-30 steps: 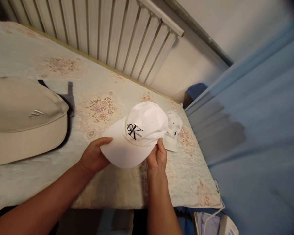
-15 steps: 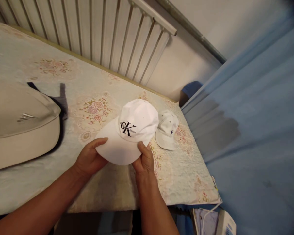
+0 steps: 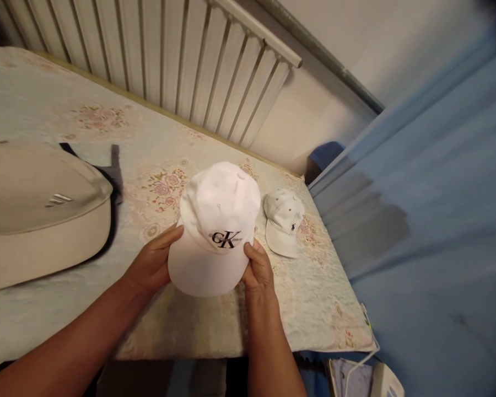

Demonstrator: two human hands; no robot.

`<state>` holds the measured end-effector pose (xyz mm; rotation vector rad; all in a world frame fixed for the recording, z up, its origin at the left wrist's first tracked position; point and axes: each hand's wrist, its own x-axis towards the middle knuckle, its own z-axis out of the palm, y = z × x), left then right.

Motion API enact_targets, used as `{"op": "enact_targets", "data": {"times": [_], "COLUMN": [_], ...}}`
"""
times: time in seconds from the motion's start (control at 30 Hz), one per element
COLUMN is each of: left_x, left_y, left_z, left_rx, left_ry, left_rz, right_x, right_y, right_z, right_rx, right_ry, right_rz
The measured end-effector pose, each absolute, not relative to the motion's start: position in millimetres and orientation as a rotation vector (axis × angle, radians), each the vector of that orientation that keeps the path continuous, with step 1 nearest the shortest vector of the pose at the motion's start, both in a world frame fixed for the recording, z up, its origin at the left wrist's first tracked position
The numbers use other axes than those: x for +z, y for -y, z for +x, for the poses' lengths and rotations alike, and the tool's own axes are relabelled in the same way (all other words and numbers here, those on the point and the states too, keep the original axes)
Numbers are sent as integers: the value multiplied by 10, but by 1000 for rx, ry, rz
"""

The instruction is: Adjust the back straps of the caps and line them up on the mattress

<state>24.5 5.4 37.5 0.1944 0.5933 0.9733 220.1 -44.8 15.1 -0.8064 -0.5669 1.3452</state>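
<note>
Between my two hands is a white baseball cap (image 3: pixel 225 207) with a black monogram on its front, its brim toward me and its crown tipped up into view. My left hand (image 3: pixel 155 262) grips the brim's left side, thumb on top and fingers hidden beneath. On the right side, my right hand (image 3: pixel 258 264) pinches the cap where brim meets crown, its thumb above. Just to the right, a smaller white cap (image 3: pixel 283 220) with a small dark blue logo rests on the floral bedcover. A large beige cap (image 3: pixel 45 204) with a striped logo lies at the left.
The floral quilted bedcover (image 3: pixel 149 325) spreads beneath everything. White slatted rails (image 3: pixel 169 60) run along the far edge. A blue curtain (image 3: pixel 430 209) hangs at the right, with a blue object (image 3: pixel 326 154) by its far end. A cable and a white box (image 3: pixel 386 380) sit at the lower right.
My hands have turned the held white cap so its brim points more toward me and more of its crown top shows. The view has shifted slightly; the other caps stay put.
</note>
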Motion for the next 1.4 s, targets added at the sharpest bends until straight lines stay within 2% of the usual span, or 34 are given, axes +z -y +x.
{"op": "enact_targets", "data": {"times": [0.17, 0.37, 0.53, 0.7, 0.93, 1.13, 1.4], "left_x": [359, 204, 159, 120, 23, 96, 96], "left_y": [-107, -211, -226, -238, -257, -223, -211], "left_z": [260, 239, 263, 279, 254, 256, 255], "left_rx": [1066, 1156, 1117, 947, 924, 888, 878], "left_ry": [-565, -524, -461, -493, -605, -628, -642], "left_rz": [237, 319, 388, 348, 224, 208, 220], "right_x": [85, 57, 15, -69, -210, -391, -560], "right_y": [415, 412, 388, 237, -322, -644, -602], "right_z": [2105, 1885, 1828, 2040, 2513, 2761, 2781], "right_rx": [1286, 1376, 1330, 1157, 947, 906, 893], "right_ry": [470, 474, 480, 424, 292, 237, 206], "right_rz": [-771, -687, -738, -749, -815, -934, -1061]}}
